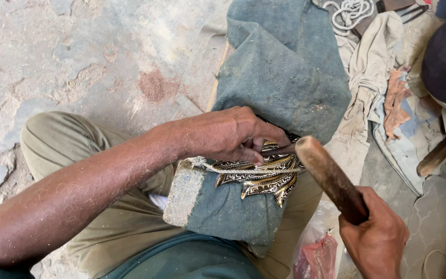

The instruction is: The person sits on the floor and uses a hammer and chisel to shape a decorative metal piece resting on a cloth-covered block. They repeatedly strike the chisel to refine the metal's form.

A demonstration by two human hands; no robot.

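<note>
My right hand (375, 243) is closed tight round the lower end of a wooden handle (330, 178), which slants up and to the left so that its rounded top hangs just above the work. My left hand (231, 135) is curled shut, fingertips pinching a thin dark metal tool (280, 150) and pressing down on the ornate metal piece (261, 178).

The biggest thing I see is the grey-green felt cloth (280, 72), which runs from the top of the view down over my lap. It wraps a block (184, 194) whose pale, gritty end face shows at the left, resting on my khaki-trousered thigh (63, 139). To the right lie crumpled beige rags (372, 62) on the cracked concrete floor (78, 46), with a coil of white rope (349, 13) at the top edge.

The ornate piece lies on the cloth-covered block, between my two hands; it is gold and black with scrollwork. A thin twine (233, 168) crosses over it, knotted at the block's left corner. A pink plastic bag (318, 258) sits just beside my right wrist.
</note>
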